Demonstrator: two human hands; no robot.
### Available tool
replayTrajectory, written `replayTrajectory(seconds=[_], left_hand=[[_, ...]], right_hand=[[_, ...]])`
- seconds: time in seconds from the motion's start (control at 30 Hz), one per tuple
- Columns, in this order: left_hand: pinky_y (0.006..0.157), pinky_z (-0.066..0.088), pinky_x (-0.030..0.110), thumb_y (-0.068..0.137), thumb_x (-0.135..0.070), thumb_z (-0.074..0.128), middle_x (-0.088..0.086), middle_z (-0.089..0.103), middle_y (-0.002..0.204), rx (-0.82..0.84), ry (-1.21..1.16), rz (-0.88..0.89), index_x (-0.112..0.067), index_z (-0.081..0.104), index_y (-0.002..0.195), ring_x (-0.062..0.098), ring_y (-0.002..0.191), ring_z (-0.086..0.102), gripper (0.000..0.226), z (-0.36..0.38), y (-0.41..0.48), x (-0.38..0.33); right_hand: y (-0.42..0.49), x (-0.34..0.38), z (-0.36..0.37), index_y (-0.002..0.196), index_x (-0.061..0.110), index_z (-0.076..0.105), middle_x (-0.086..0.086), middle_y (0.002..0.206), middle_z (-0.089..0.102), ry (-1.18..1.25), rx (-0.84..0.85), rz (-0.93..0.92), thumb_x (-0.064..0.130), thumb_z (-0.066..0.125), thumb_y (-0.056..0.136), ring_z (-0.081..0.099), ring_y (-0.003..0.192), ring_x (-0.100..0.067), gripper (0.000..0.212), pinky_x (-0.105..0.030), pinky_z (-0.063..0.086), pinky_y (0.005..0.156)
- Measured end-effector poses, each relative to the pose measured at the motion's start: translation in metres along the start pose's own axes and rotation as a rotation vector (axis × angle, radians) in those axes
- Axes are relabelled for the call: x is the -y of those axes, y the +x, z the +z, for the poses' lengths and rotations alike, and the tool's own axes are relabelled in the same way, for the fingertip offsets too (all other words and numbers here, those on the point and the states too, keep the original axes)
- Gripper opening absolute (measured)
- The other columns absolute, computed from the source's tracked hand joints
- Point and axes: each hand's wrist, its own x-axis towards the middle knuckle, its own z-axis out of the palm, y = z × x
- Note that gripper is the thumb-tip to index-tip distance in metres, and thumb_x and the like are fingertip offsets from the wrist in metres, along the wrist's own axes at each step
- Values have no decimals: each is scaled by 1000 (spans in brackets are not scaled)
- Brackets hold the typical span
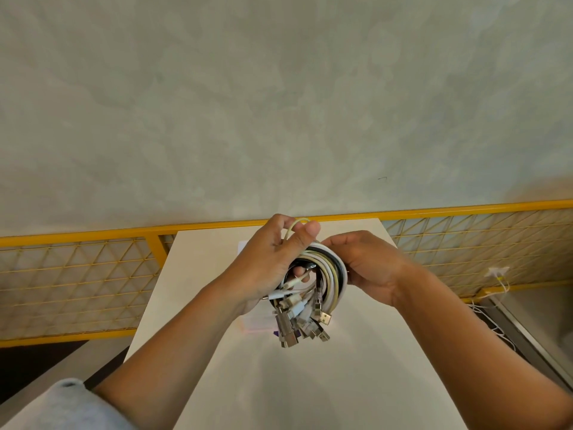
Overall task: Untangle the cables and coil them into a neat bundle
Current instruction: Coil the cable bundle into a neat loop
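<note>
A coil of white, cream and black cables point(325, 274) hangs in the air above the white table point(279, 383), between both hands. My left hand point(269, 262) grips the coil from the left, and its thumb and forefinger pinch a thin cream loop point(293, 229) at the top. My right hand point(362, 262) curls round the coil's right side. Several metal USB plugs point(297, 327) dangle from the bottom of the coil.
A clear plastic box point(257, 322) lies on the table under the coil, partly hidden. A yellow mesh fence point(77, 274) runs behind the table. At the right, white wires point(496, 287) hang from a small wall socket. A grey wall fills the background.
</note>
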Motion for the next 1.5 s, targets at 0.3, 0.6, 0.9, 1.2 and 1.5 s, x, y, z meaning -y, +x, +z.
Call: replayTrajectory(seconds=[0.3, 0.6, 0.9, 1.2, 1.5], left_hand=[[58, 49, 26, 72, -68, 58, 0, 61, 64, -107, -26, -40, -9, 55, 108, 13, 55, 53, 69, 1, 9, 17], [55, 55, 29, 87, -65, 57, 7, 70, 84, -338, 55, -73, -15, 57, 104, 13, 62, 66, 52, -2, 23, 29], [86, 56, 47, 82, -71, 59, 8, 69, 98, -424, 107, -138, -17, 53, 102, 25, 91, 68, 57, -8, 29, 39], [49, 30, 27, 97, -59, 48, -7, 43, 32, -494, 294, -156, -12, 44, 56, 4, 30, 42, 62, -13, 25, 41], [64, 47, 38, 94, -15, 51, 9, 59, 60, -351, 351, -212, -8, 54, 71, 24, 57, 53, 25, -13, 25, 56]], right_hand=[[0, -7, 2, 88, 20, 75, 4, 77, 71, -139, -369, -189, 18, 68, 94, 60, 59, -8, 10, -18, 45, 53], [-13, -3, 8, 91, 23, 80, 1, 80, 62, -392, -88, -495, 4, 82, 79, 42, 54, -6, 23, -15, 37, 55], [-11, -3, 30, 90, 18, 81, 7, 84, 71, -455, -27, -565, 10, 82, 81, 62, 73, -7, 12, -17, 47, 69], [-23, 19, 31, 91, -3, 66, -7, 81, 69, 2, 196, -592, -11, 61, 92, 66, 70, -17, 10, -28, 56, 70], [-19, 29, 40, 96, -7, 61, -39, 87, 64, 140, 184, -604, -2, 58, 95, 67, 72, -30, 6, -35, 57, 69]])
